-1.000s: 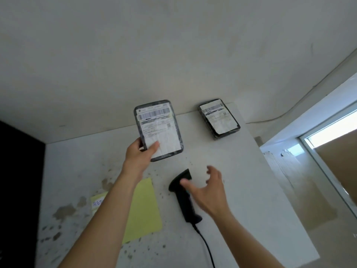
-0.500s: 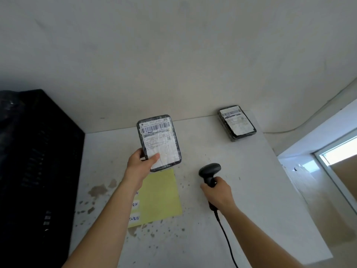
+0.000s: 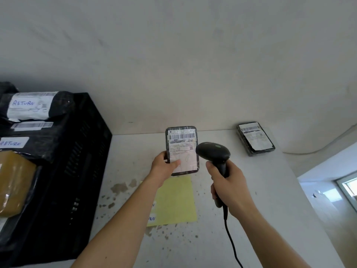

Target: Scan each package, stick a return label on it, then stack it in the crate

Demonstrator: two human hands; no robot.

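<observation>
My left hand holds a small black package upright above the table, its white shipping label with a barcode facing me. My right hand grips a black corded barcode scanner, its head raised just right of the package and touching its edge in view. A yellow sheet with handwritten RETURN labels lies on the table under my left arm. A second black package lies flat at the table's far right corner. A black crate at left holds several packages marked RETURN.
The white table is stained with brown spots near its middle and front. Its right edge drops off to the floor. A plain wall rises behind. The scanner's cable trails toward the near edge.
My right hand took the scanner off the table and lifted it up beside the package. The view swung left, bringing the crate and its packages into sight.
</observation>
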